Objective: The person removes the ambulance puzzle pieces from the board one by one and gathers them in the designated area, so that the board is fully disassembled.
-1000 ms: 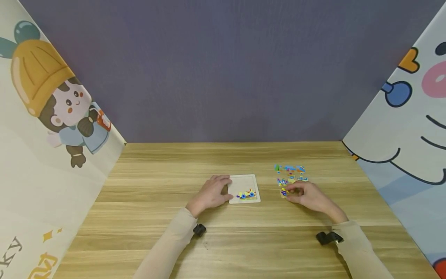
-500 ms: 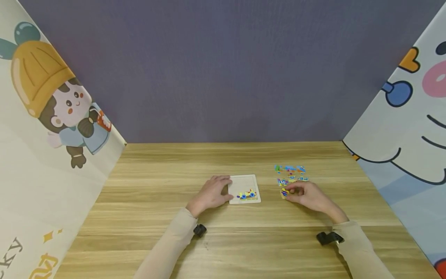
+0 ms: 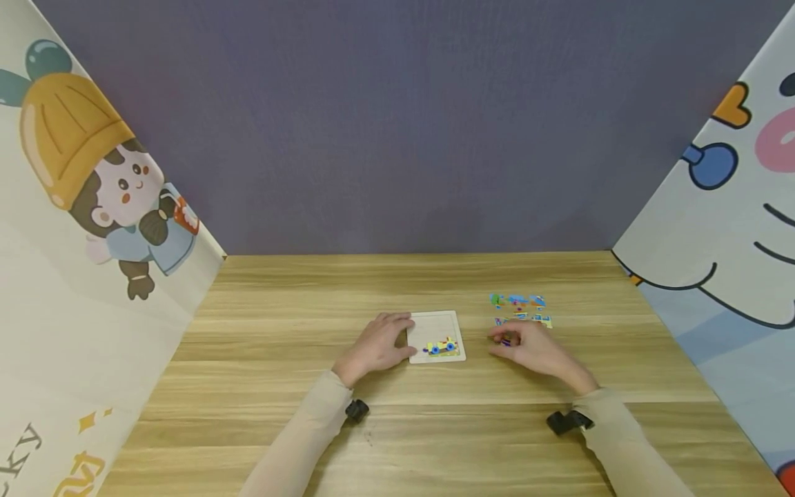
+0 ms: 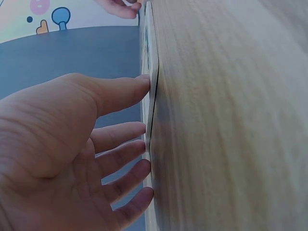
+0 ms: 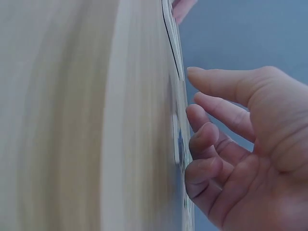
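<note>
In the head view my left hand (image 3: 375, 343) rests at the left side of a white square puzzle board (image 3: 433, 326), thumb at the near corner and fingers at the far one. The left wrist view shows its fingers fairly straight, tips at the board's edge (image 4: 154, 62). Puzzle pieces with a yellow vehicle and blue wheels (image 3: 442, 347) lie in the board's near right part. To the right, my right hand (image 3: 528, 345) hovers low over a puzzle piece (image 3: 506, 342), which lies partly hidden under it. Thumb and fingers stand apart, holding nothing, in the right wrist view.
Several loose puzzle pieces (image 3: 517, 301) lie in a row behind the right hand, with more pieces (image 3: 542, 319) in a second row partly covered by it. A dark wall (image 3: 410, 138) rises behind the wooden table (image 3: 373, 283), and printed panels stand at both sides.
My right hand has moved left, its fingertips now past the piece they were touching; the piece stays about where it was. The left hand and the board keep their places.
</note>
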### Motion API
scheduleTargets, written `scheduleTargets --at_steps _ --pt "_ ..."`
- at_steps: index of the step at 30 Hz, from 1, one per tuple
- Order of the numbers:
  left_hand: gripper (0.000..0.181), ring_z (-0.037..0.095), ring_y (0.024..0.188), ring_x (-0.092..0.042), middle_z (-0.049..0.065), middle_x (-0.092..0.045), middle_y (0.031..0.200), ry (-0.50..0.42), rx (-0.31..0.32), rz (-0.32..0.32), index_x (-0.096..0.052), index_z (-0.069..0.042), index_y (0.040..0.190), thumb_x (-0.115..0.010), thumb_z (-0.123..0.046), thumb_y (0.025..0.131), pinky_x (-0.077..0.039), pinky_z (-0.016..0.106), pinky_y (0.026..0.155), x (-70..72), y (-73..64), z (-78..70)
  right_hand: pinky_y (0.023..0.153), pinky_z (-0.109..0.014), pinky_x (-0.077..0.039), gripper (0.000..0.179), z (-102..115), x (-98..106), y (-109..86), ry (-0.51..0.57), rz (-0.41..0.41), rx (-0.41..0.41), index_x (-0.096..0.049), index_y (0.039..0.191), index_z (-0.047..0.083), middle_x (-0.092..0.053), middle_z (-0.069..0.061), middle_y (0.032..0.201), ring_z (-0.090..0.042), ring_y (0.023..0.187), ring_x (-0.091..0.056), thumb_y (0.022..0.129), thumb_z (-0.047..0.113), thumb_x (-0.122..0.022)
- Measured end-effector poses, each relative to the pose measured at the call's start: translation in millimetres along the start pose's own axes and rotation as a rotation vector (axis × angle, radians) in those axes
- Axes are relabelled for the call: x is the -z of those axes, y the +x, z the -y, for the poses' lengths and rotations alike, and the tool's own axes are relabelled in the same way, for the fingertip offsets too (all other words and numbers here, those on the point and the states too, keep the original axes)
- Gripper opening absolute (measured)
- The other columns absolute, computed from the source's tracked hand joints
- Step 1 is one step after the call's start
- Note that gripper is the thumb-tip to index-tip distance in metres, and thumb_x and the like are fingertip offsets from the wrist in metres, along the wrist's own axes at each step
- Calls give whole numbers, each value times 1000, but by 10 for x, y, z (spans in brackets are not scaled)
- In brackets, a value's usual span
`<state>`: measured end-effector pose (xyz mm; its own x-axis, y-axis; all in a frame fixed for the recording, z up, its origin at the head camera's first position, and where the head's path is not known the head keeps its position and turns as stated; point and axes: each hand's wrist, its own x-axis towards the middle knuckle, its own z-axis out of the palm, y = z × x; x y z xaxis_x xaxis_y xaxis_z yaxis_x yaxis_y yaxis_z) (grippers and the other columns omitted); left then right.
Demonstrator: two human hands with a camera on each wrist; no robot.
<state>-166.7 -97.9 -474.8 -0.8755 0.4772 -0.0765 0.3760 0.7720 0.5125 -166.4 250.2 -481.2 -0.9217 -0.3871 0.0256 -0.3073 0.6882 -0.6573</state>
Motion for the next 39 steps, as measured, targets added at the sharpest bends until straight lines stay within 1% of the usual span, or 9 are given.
scheduleTargets --at_steps 3,8,15,19,24,28,31,35,39 --pt "59 37 155 -41 11 -46 167 5 0 -1 -57 -5 152 -72 -34 102 -33 58 129 -3 -1 4 60 -22 -45 25 50 -57 41 1 9 22 -81 116 13 -76 4 100 -4 66 -52 94 24 -83" --pt "59 36 155 -41 11 -47 167 8 -3 -4 -57 -6 152 -72 -34 102 -33 57 129 -12 -8 11 60 -22 -46 25 137 -157 101 42 32 28 -81 116 13 -76 3 101 -5 68 -54 93 22 -84" --pt "58 37 155 -41 12 -47 167 2 2 -7 -58 -6 151 -72 -34 102 -33 58 129 -12 -20 3 58 -21 -45 22 270 -288 203 73 75 64 -81 116 14 -76 5 97 -5 66 -54 94 22 -82" --pt "58 37 155 -41 12 -46 167 -5 9 -2 -58 -6 151 -72 -33 102 -32 58 130 -10 -27 -12 56 -20 -45 22 356 -353 253 100 105 76 -80 117 12 -77 4 96 -4 64 -53 96 19 -81" --pt "58 36 155 -41 12 -47 167 -3 17 -1 -58 -6 151 -72 -34 102 -32 58 130 -14 -28 -24 55 -20 -44 27 480 -439 314 125 132 94 -79 120 9 -74 4 95 -4 63 -52 95 19 -81" --pt "58 36 155 -41 11 -47 167 -1 12 -2 -58 -6 151 -72 -35 102 -33 58 129 -12 -21 -27 57 -21 -46 31 556 -499 357 86 130 95 -79 121 9 -74 6 95 -5 65 -54 94 22 -82" --pt "58 36 155 -41 12 -47 167 -4 6 0 -58 -6 151 -72 -34 102 -33 59 129 -11 -14 -25 61 -21 -48 34 580 -533 380 47 135 93 -78 122 7 -75 4 99 -5 69 -56 93 26 -83" --pt "58 36 155 -41 12 -47 167 -7 4 1 -58 -6 152 -72 -34 103 -33 59 129 -5 -7 -16 67 -22 -52 38 597 -556 405 37 163 79 -78 123 5 -75 -3 106 -6 75 -58 93 28 -83" --pt "58 36 155 -41 11 -47 167 -9 6 -4 -58 -6 152 -72 -34 103 -33 59 129 6 -9 0 67 -23 -51 37 621 -568 430 32 176 51 -78 122 6 -74 -2 106 -8 75 -58 93 28 -84"
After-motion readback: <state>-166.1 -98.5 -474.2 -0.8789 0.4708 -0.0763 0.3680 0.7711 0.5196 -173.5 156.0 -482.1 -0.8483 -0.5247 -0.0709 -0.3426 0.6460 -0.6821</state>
